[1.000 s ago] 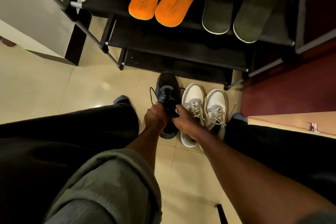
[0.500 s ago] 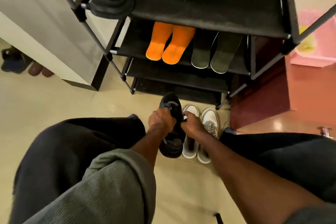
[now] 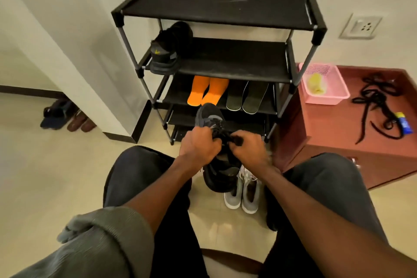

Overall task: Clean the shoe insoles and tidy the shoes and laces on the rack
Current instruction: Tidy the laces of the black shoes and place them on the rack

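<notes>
A: Hands?
B: Left hand is gripping the dark shoe from its left side, fingers curled over the upper. Right hand is pinching a black lace end at the shoe's throat, fingers pressed together on it.

A: Where's the shoe sitting relative to the rack?
B: It's being held up in front of the rack's lower shelves, toe pointing at the rack, heel toward the person. Off the floor, as far as I can tell.

A: Other stuff on the rack?
B: A black shoe is lying at the left end of the second shelf. Orange insoles and grey insoles are lying side by side on the third shelf, orange to the left.

A: Floor?
B: A pair of white-grey sneakers is standing in front of the rack, just beside the held shoe and partly under it.

A: Right of the rack?
B: A reddish cabinet is touching or just beside the rack. A pink basket with something yellow inside, loose black laces and a small blue item are lying on top of it.

A: Left of the rack?
B: More shoes are sitting on the floor past a wall corner, blurry.
</notes>
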{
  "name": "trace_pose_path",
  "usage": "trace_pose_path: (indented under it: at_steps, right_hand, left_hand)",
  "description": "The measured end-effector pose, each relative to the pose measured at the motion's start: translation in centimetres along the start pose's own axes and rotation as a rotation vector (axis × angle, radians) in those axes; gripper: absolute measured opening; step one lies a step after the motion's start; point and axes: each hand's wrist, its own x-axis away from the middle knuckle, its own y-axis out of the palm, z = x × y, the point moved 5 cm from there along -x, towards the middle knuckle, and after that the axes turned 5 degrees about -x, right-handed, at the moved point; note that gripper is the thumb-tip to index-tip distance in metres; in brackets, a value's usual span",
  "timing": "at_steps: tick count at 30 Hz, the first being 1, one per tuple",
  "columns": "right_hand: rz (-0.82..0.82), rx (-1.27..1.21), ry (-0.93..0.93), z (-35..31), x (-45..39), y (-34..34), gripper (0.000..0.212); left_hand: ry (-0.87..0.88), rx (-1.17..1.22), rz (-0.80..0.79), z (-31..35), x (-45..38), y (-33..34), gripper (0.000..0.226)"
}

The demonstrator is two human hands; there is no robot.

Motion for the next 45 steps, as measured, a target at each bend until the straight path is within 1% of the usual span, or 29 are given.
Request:
trace_pose_path:
  at_steps: [3, 6, 11, 15, 21, 25, 28, 30, 33, 35, 38, 40, 43, 45]
  right_hand:
    - [0.146, -0.039, -0.109, -2.7, 1.4, -3.3, 0.017]
    - [0.257, -0.043, -0.214, -4.8, 2.1, -5.8, 0.015]
    - [0.383, -0.012, -0.335, -7.1, 1.3, -9.0, 0.018]
    - [0.396, 0.035, -0.322, -7.7, -1.7, -9.6, 0.024]
    - [0.419, 0.031, -0.266, -6.7, -6.6, -8.1, 0.032]
    - [0.433, -0.041, -0.248, -5.5, -10.1, -6.8, 0.035]
    - [0.443, -0.125, -0.256, -4.5, -12.0, -5.8, 0.035]
    - [0.453, -0.131, -0.272, -4.7, -12.6, -5.2, 0.034]
    - [0.469, -0.123, -0.279, -5.1, -13.4, -5.1, 0.032]
    - [0.451, -0.128, -0.286, -5.1, -13.5, -5.4, 0.032]
    - [0.441, -0.131, -0.286, -5.1, -13.6, -6.0, 0.029]
    - [0.432, -0.137, -0.274, -5.0, -13.6, -6.1, 0.028]
    - [0.376, -0.161, -0.258, -5.0, -13.8, -6.2, 0.031]
    - [0.338, -0.169, -0.249, -4.8, -13.9, -6.2, 0.032]
  left_hand:
    - [0.077, 0.007, 0.114, 1.2, 1.9, -3.1, 0.034]
    - [0.13, 0.043, 0.224, 2.0, 2.8, -5.2, 0.028]
    - [0.222, 0.149, 0.37, 3.2, 2.6, -7.5, 0.025]
    - [0.251, 0.248, 0.404, 3.5, -0.1, -7.6, 0.018]
    - [0.205, 0.182, 0.503, 2.8, -5.8, -6.6, 0.013]
    - [0.211, 0.233, 0.566, 2.2, -9.8, -5.6, 0.015]
    - [0.231, 0.316, 0.626, 1.3, -12.1, -4.2, 0.021]
    - [0.234, 0.36, 0.646, 0.9, -13.0, -3.6, 0.024]
    - [0.241, 0.383, 0.651, 0.9, -13.8, -3.9, 0.026]
    - [0.303, 0.392, 0.631, 1.2, -14.0, -4.5, 0.03]
    - [0.414, 0.539, 0.551, 1.0, -14.5, -5.3, 0.035]
    - [0.438, 0.621, 0.473, 0.4, -15.2, -5.6, 0.033]
    - [0.453, 0.636, 0.365, -0.5, -15.6, -5.7, 0.023]
    - [0.434, 0.595, 0.368, -0.9, -15.6, -5.6, 0.021]
